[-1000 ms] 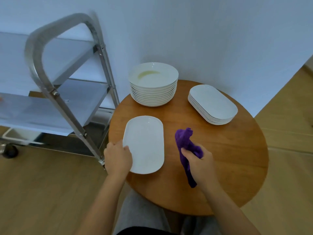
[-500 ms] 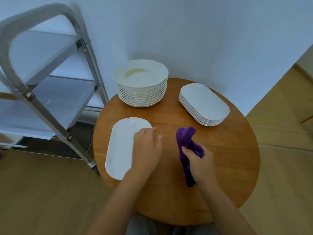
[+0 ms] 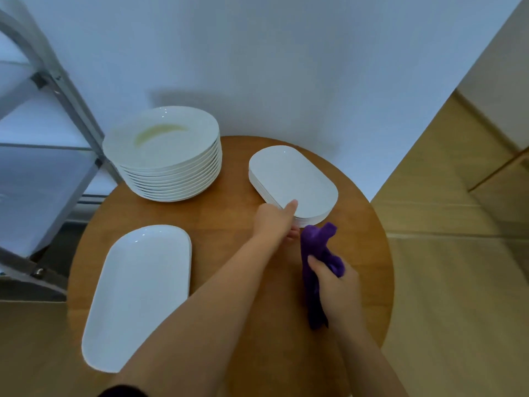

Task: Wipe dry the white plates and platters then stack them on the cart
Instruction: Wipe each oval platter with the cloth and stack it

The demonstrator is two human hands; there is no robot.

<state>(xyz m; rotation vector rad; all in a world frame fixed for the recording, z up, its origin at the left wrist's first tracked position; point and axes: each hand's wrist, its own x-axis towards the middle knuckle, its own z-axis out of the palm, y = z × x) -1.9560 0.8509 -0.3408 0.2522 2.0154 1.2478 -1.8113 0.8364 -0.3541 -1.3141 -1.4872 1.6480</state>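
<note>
Left hand [image 3: 276, 220] is clamped on the near-left rim of the platter stack [image 3: 292, 181], thumb on top, fingers under. Stack's long axis runs far-left to near-right. Right hand [image 3: 336, 285] grips the purple cloth [image 3: 317, 253], just near the stack on the desk [image 3: 229, 213].

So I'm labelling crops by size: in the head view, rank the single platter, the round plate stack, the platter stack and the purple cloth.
1. Single platter, though nearness to the camera inflates it
2. Round plate stack
3. Platter stack
4. Purple cloth
</note>
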